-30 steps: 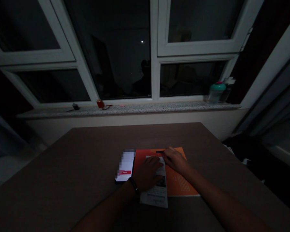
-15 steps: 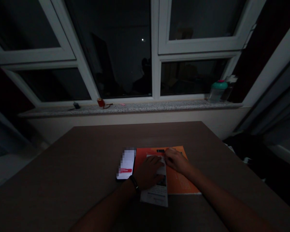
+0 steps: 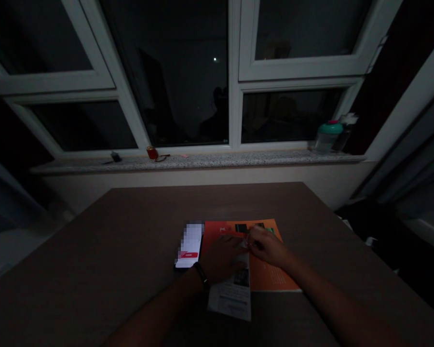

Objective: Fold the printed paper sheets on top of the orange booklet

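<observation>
The left hand (image 3: 222,260) is lying flat and open across the paper leaflet (image 3: 231,296), its fingers spread and pressing down, not clenched around anything, with a black wristband (image 3: 201,275) sitting on the wrist just behind it. The right hand (image 3: 267,246) is curled over the upper end of the leaflet, fingertips drawn together and apparently pinching the paper there, though the dim light hides the exact grip. The leaflet is lying lengthwise over the orange booklet (image 3: 273,274), its lower end sticking out past the booklet's near edge. A smartphone (image 3: 190,246) with a lit, pixelated screen is lying just left of the orange booklet, touching or nearly touching it, and both are resting on a brown table (image 3: 94,250). Well beyond the orange booklet, a stone window sill (image 3: 202,163) is carrying a small red object (image 3: 152,153) and, further right, a plastic bottle (image 3: 327,137) with a teal lid
</observation>
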`<state>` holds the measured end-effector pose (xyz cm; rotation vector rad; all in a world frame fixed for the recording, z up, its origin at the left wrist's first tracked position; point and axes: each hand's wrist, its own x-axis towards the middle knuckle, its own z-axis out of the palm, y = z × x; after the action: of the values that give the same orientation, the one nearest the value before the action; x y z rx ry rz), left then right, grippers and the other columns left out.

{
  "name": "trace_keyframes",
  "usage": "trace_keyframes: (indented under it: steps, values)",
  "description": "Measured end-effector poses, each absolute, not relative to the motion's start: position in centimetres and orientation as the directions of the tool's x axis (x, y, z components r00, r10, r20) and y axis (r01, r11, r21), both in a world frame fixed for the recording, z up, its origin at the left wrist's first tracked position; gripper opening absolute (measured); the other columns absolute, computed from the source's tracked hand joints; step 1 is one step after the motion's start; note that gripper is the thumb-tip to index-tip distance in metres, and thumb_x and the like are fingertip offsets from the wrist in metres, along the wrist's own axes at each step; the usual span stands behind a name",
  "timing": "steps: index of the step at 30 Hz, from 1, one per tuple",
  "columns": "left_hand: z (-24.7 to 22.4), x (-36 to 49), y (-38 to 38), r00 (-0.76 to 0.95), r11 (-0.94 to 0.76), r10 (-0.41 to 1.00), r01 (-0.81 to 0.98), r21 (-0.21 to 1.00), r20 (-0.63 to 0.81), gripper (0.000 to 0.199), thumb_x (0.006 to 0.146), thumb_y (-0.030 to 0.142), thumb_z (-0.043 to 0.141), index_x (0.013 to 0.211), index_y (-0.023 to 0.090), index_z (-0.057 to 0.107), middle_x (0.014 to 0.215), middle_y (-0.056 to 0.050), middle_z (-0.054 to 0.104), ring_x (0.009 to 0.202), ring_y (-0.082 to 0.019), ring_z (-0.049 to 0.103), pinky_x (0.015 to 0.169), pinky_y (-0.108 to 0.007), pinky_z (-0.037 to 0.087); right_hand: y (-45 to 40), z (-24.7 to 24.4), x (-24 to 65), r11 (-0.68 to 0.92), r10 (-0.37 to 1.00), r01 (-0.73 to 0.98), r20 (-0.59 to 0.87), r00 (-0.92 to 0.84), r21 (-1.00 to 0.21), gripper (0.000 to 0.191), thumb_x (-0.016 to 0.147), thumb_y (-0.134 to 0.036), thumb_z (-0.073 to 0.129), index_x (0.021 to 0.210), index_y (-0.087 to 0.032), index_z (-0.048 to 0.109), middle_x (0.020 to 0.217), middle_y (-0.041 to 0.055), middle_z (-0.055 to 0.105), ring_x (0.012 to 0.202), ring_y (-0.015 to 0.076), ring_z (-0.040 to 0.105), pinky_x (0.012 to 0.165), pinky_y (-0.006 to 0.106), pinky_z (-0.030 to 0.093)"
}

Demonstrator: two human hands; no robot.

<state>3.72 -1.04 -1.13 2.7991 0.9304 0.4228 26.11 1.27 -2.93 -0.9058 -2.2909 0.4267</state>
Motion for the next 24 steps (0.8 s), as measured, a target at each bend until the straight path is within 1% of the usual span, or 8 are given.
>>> trace_keyframes:
  steps: [2, 5, 11, 14, 17, 21, 24]
  values:
    - [-1.2, 3.7, -1.0, 0.761, -0.789, 0.612, 0.569, 0.232, 0.215, 0.039, 0.088, 0.037, 0.066, 0.125, 0.028, 0.058, 0.136, -0.004, 0.054, 0.125, -0.027, 0.046, 0.105, -0.046, 0.036, 1.2, -2.9, 26.0, 0.721, 0.691, 0.502, 0.436, -0.577, -0.478, 0.016, 0.082, -0.007, 0.054, 0.074, -0.021, 0.051, 0.080, 0.0037, 0.057, 0.079, 0.0188, 0.052, 0.068, 0.027, 0.039]
    - [-1.2, 3.7, -0.9, 0.759, -0.787, 0.615, 0.573, 0.229, 0.212, 0.038, 0.088, 0.037, 0.067, 0.123, 0.027, 0.059, 0.136, -0.005, 0.053, 0.125, -0.027, 0.046, 0.106, -0.046, 0.036, 1.9, -3.0, 25.8, 0.696, 0.717, 0.571, 0.455, -0.527, -0.435, 0.018, 0.086, -0.010, 0.051, 0.072, -0.021, 0.050, 0.078, 0.0039, 0.056, 0.078, 0.0194, 0.051, 0.067, 0.028, 0.037]
    - [-1.3, 3.5, -0.9, 0.763, -0.791, 0.608, 0.560, 0.245, 0.218, 0.041, 0.086, 0.038, 0.068, 0.124, 0.026, 0.058, 0.139, -0.004, 0.051, 0.128, -0.026, 0.043, 0.109, -0.045, 0.033, 3.4, -3.3, 25.9, 0.661, 0.744, 0.624, 0.473, -0.472, -0.418, 0.015, 0.086, -0.009, 0.050, 0.078, -0.022, 0.051, 0.078, 0.0032, 0.058, 0.081, 0.0204, 0.051, 0.070, 0.029, 0.038]
    - [-1.3, 3.6, -1.0, 0.757, -0.786, 0.615, 0.566, 0.250, 0.219, 0.046, 0.086, 0.037, 0.068, 0.128, 0.025, 0.055, 0.143, -0.005, 0.048, 0.131, -0.026, 0.040, 0.110, -0.045, 0.031, 3.3, -3.4, 26.0, 0.658, 0.748, 0.612, 0.478, -0.461, -0.439, 0.014, 0.085, -0.010, 0.051, 0.078, -0.022, 0.052, 0.081, 0.0042, 0.059, 0.081, 0.0204, 0.051, 0.070, 0.029, 0.039]
    - [-1.2, 3.6, -1.0, 0.764, -0.786, 0.613, 0.561, 0.259, 0.204, 0.048, 0.086, 0.036, 0.068, 0.131, 0.025, 0.053, 0.141, -0.007, 0.049, 0.131, -0.027, 0.041, 0.109, -0.046, 0.032, 2.5, -3.4, 26.1, 0.680, 0.733, 0.563, 0.473, -0.489, -0.470, 0.015, 0.080, -0.007, 0.054, 0.075, -0.021, 0.051, 0.081, 0.0036, 0.058, 0.079, 0.0192, 0.053, 0.068, 0.028, 0.039]
    - [-0.9, 3.7, -1.2, 0.783, -0.802, 0.589, 0.539, 0.256, 0.197, 0.044, 0.087, 0.035, 0.067, 0.128, 0.025, 0.055, 0.137, -0.007, 0.052, 0.127, -0.028, 0.044, 0.106, -0.046, 0.034, 1.5, -3.3, 26.2, 0.734, 0.676, 0.467, 0.471, -0.566, -0.492, 0.018, 0.073, -0.004, 0.056, 0.074, -0.021, 0.052, 0.078, 0.0022, 0.057, 0.076, 0.0180, 0.053, 0.066, 0.027, 0.038]
    - [-0.9, 3.7, -1.2, 0.788, -0.808, 0.582, 0.534, 0.250, 0.201, 0.043, 0.086, 0.036, 0.068, 0.125, 0.025, 0.056, 0.135, -0.006, 0.053, 0.126, -0.026, 0.045, 0.106, -0.045, 0.035, 1.5, -3.3, 26.3, 0.738, 0.672, 0.464, 0.475, -0.568, -0.490, 0.017, 0.074, -0.005, 0.057, 0.073, -0.021, 0.052, 0.077, 0.0020, 0.057, 0.075, 0.0178, 0.053, 0.067, 0.027, 0.038]
